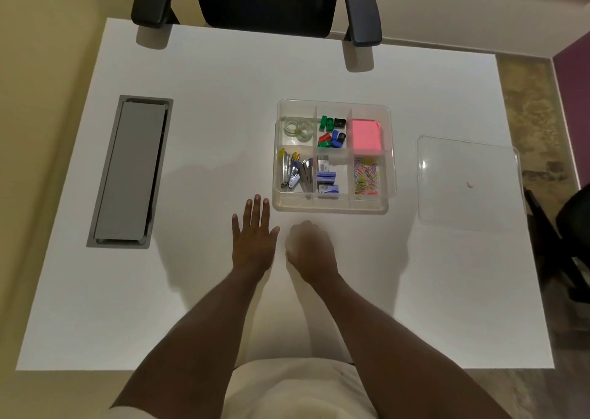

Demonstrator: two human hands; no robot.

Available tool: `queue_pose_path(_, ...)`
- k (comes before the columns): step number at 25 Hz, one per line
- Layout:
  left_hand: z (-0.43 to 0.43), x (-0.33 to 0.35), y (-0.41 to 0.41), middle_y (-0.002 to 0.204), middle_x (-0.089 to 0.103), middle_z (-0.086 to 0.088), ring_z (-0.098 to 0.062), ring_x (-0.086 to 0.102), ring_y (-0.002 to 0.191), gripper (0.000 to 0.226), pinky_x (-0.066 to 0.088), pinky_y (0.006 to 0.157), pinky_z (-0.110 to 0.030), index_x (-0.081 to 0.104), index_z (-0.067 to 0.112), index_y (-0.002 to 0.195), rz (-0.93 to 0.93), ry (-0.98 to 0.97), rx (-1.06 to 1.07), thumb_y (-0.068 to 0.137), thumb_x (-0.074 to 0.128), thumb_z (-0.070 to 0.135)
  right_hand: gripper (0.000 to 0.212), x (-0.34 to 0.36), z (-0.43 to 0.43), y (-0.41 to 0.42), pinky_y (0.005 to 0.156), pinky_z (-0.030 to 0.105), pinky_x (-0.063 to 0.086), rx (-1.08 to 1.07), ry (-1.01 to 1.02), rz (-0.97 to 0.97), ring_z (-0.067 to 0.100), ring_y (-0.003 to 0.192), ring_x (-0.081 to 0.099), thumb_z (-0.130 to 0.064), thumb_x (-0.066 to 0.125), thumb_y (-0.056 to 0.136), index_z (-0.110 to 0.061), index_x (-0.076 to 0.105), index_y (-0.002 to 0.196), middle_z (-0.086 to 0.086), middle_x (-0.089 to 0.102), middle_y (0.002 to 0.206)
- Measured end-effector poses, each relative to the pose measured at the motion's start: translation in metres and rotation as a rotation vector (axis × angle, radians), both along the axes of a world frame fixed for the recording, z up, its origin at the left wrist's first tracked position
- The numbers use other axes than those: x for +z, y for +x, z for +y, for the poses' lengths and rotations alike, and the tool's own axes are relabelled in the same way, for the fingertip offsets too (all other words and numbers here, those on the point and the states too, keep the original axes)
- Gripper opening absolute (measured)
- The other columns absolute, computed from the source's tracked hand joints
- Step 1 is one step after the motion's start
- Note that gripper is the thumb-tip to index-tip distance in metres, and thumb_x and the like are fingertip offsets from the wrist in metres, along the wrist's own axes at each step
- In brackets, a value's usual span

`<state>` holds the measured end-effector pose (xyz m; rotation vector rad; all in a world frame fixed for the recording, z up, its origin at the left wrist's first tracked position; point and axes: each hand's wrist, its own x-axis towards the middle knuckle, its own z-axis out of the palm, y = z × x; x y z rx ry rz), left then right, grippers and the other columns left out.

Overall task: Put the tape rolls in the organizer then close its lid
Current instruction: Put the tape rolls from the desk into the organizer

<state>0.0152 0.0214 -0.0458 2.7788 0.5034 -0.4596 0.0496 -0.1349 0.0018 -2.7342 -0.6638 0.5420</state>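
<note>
1. The tape rolls (299, 127) are two small clear rings with pale cores, lying side by side and touching in the far-left compartment of the organizer (332, 206).
2. The organizer is a clear, shallow, square plastic tray split into six compartments, sitting on the white worktop (207, 77) a little right of centre.
3. Its other compartments hold coloured sharpeners (332, 131), a pink pad of sticky notes (365, 137), staplers and staple removers (297, 174), boxes of staples (327, 176) and bright paper clips (367, 179).
4. The lid (467, 182) is a clear square panel lying flat on the worktop to the right of the organizer, apart from it; the organizer stands uncovered.
5. The left hand (253, 236) lies palm down with fingers stretched out and apart, holding nothing, just beside the organizer's near-left corner.
6. The right hand (311, 248) is blurred, its fingers curled inward; whether it holds anything cannot be told. It sits just short of the organizer's near edge.
7. Both hands are nearer the person than the tape rolls, which lie across the tray, beyond the stapler compartment.
</note>
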Motion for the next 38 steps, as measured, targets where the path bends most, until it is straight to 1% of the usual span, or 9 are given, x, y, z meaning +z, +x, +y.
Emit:
queue_pose_path(6, -0.001, -0.001, -0.001, 0.173, -0.017, -0.002, -0.025, -0.015, 0.160, 0.075, 0.002, 0.129, -0.059, -0.010, 0.025, 0.165, -0.040, 0.007, 0.008, 0.102, 0.007, 0.063, 0.059, 0.013, 0.000, 0.015, 0.100, 0.040, 0.052, -0.020, 0.126, -0.148, 0.030, 0.114, 0.064, -0.040, 0.082, 0.081, -0.012, 0.062, 0.129, 0.012, 0.064, 0.130)
queue_pose_path(10, -0.003, -0.002, -0.004, 0.175, -0.008, -0.004, -0.027, -0.006, 0.161, 0.072, 0.007, 0.129, -0.059, -0.002, 0.022, 0.166, -0.071, 0.036, -0.004, 0.105, 0.012, 0.059, 0.058, 0.033, 0.015, 0.067, 0.098, 0.041, 0.056, -0.025, 0.180, -0.238, 0.028, 0.115, 0.062, -0.038, 0.081, 0.083, -0.012, 0.061, 0.131, 0.012, 0.064, 0.129)
queue_pose_path(13, -0.003, -0.002, -0.004, 0.175, -0.007, -0.005, -0.027, -0.006, 0.161, 0.070, 0.010, 0.129, -0.059, -0.002, 0.021, 0.166, -0.085, 0.035, -0.002, 0.107, 0.017, 0.054, 0.055, 0.045, 0.033, 0.115, 0.097, 0.041, 0.055, -0.029, 0.162, -0.267, 0.025, 0.114, 0.058, -0.032, 0.079, 0.085, -0.013, 0.057, 0.132, 0.011, 0.059, 0.128)
queue_pose_path(16, -0.003, -0.004, -0.005, 0.175, -0.007, -0.005, -0.026, -0.005, 0.162, 0.070, 0.012, 0.129, -0.058, -0.001, 0.020, 0.166, -0.097, 0.048, -0.001, 0.109, 0.026, 0.050, 0.056, 0.050, 0.053, 0.163, 0.099, 0.040, 0.053, -0.050, 0.166, -0.267, 0.029, 0.118, 0.056, -0.018, 0.081, 0.084, -0.011, 0.058, 0.134, 0.015, 0.056, 0.132)
queue_pose_path(19, -0.004, -0.004, -0.005, 0.175, -0.009, -0.004, -0.025, -0.008, 0.162, 0.072, 0.008, 0.130, -0.057, -0.003, 0.021, 0.166, -0.095, 0.053, 0.004, 0.109, 0.031, 0.050, 0.057, 0.050, 0.071, 0.210, 0.096, 0.042, 0.050, 0.017, 0.104, -0.247, 0.033, 0.115, 0.056, -0.005, 0.079, 0.080, -0.010, 0.060, 0.134, 0.016, 0.058, 0.126)
queue_pose_path(23, -0.004, -0.004, -0.005, 0.175, -0.009, -0.005, -0.026, -0.007, 0.162, 0.073, 0.010, 0.129, -0.057, -0.002, 0.020, 0.166, -0.092, 0.050, 0.003, 0.109, 0.032, 0.050, 0.054, 0.046, 0.094, 0.255, 0.098, 0.043, 0.038, 0.173, -0.088, -0.185, 0.033, 0.116, 0.054, -0.012, 0.075, 0.083, -0.011, 0.054, 0.133, 0.012, 0.060, 0.124)
queue_pose_path(27, -0.004, -0.004, -0.005, 0.175, -0.011, -0.005, -0.027, -0.009, 0.161, 0.074, 0.007, 0.130, -0.057, -0.004, 0.022, 0.165, -0.073, 0.049, 0.002, 0.108, 0.029, 0.054, 0.050, 0.039, 0.109, 0.269, 0.100, 0.044, 0.037, 0.274, -0.196, -0.178, 0.032, 0.116, 0.057, -0.023, 0.077, 0.084, -0.011, 0.053, 0.126, 0.010, 0.062, 0.121)
queue_pose_path(30, -0.004, -0.004, -0.004, 0.175, -0.011, -0.005, -0.027, -0.009, 0.161, 0.074, 0.009, 0.129, -0.058, -0.006, 0.022, 0.165, -0.063, 0.051, -0.005, 0.108, 0.028, 0.054, 0.049, 0.035, 0.110, 0.269, 0.102, 0.044, 0.036, 0.291, -0.231, -0.205, 0.032, 0.116, 0.057, -0.024, 0.078, 0.084, -0.011, 0.054, 0.125, 0.010, 0.062, 0.121)
queue_pose_path(38, -0.004, -0.004, -0.004, 0.175, -0.011, -0.005, -0.027, -0.009, 0.161, 0.075, 0.008, 0.130, -0.057, -0.004, 0.021, 0.165, -0.068, 0.065, 0.001, 0.108, 0.032, 0.054, 0.041, 0.048, 0.090, 0.242, 0.097, 0.044, 0.040, 0.187, -0.041, -0.301, 0.031, 0.110, 0.061, -0.016, 0.076, 0.085, -0.012, 0.061, 0.123, 0.009, 0.067, 0.117)
